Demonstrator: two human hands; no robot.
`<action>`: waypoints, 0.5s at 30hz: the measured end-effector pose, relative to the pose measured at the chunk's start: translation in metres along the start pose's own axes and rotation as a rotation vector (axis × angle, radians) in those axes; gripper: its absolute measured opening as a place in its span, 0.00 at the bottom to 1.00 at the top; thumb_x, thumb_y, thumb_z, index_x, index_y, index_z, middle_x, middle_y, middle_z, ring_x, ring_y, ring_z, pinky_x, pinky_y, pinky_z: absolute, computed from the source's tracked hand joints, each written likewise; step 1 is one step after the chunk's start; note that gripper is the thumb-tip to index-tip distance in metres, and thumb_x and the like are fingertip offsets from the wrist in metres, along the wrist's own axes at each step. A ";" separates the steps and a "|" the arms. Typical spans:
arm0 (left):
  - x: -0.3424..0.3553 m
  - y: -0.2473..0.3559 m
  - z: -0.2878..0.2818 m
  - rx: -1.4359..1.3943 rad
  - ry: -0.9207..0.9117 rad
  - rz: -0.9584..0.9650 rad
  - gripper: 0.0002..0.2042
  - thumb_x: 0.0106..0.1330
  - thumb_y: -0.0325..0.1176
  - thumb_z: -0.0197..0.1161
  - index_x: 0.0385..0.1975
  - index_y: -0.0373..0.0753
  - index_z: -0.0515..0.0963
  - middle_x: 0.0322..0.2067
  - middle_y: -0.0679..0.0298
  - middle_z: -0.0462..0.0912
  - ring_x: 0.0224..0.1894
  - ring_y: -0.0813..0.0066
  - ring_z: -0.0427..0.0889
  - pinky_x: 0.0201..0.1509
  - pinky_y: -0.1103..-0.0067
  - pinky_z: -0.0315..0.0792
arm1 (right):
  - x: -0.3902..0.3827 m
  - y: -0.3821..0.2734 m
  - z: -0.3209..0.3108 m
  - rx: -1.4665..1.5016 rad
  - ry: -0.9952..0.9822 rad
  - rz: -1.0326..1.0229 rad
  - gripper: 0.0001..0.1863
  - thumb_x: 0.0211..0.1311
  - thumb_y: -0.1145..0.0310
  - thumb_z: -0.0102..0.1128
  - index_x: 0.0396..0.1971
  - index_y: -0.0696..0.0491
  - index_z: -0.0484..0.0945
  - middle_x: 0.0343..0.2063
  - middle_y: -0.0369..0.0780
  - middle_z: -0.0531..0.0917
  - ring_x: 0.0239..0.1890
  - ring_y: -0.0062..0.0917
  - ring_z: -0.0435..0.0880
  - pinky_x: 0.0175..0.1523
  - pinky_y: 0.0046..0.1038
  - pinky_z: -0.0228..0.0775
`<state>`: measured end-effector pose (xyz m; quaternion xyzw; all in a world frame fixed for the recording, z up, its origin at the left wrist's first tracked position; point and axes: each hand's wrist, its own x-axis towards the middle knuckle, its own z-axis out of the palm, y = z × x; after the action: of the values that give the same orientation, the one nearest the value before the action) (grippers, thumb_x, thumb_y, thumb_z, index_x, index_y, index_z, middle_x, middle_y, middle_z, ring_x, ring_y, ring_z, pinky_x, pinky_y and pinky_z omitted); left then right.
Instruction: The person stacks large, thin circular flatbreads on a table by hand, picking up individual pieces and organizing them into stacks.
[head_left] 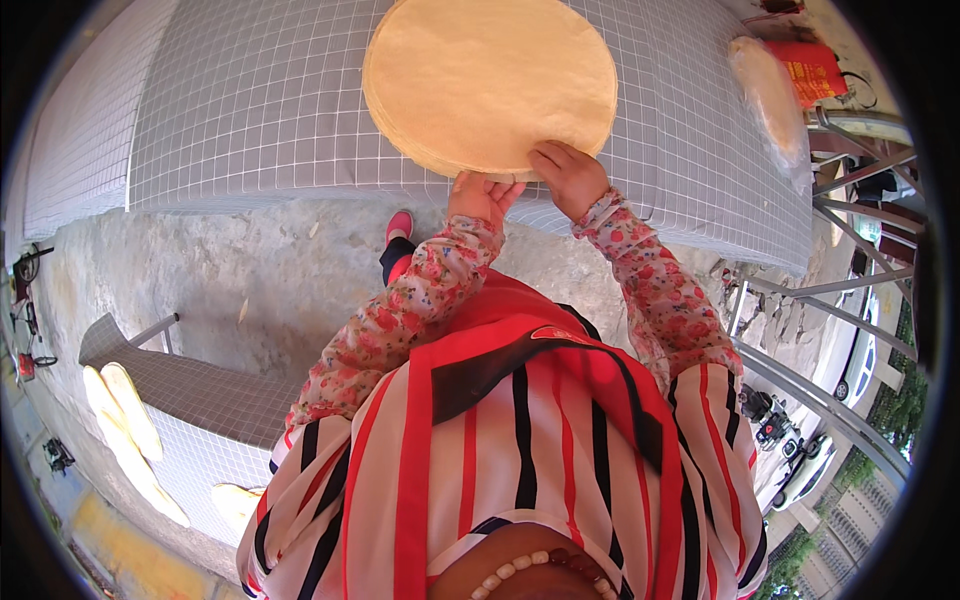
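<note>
A stack of large, thin, round, pale-yellow flatbreads (pixel 490 75) lies on a table (pixel 280 110) covered with a grey grid cloth. At the stack's near edge, my right hand (pixel 572 180) pinches the rim, with its thumb and fingertips pressed together over the edge of the flatbread. Just left of it, my left hand (pixel 484 197) is closed at the same near rim, its thumb up against the edge and its other fingers pointing right, close to my right hand. How many sheets the fingers hold is hidden.
A clear plastic bag (pixel 770 100) with something pale inside and a red package (pixel 808 72) sit at the table's right end. Metal bars (pixel 850 290) stand to my right. Behind on the left, a second grid-covered table (pixel 200 450) bears several folded flatbreads (pixel 125 430).
</note>
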<state>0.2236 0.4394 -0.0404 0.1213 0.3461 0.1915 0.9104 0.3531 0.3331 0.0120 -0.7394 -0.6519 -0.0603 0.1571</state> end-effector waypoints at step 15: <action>0.002 0.023 0.017 0.062 -0.113 0.093 0.12 0.61 0.32 0.58 0.43 0.40 0.69 0.39 0.62 0.79 0.38 0.70 0.79 0.44 0.69 0.76 | -0.004 0.000 0.008 0.165 0.137 0.212 0.17 0.47 0.78 0.55 0.41 0.59 0.72 0.40 0.48 0.78 0.45 0.43 0.76 0.50 0.36 0.70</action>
<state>0.2299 0.4593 -0.0213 0.1759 0.2938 0.2155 0.9145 0.3521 0.3314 0.0035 -0.7830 -0.5605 -0.0398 0.2668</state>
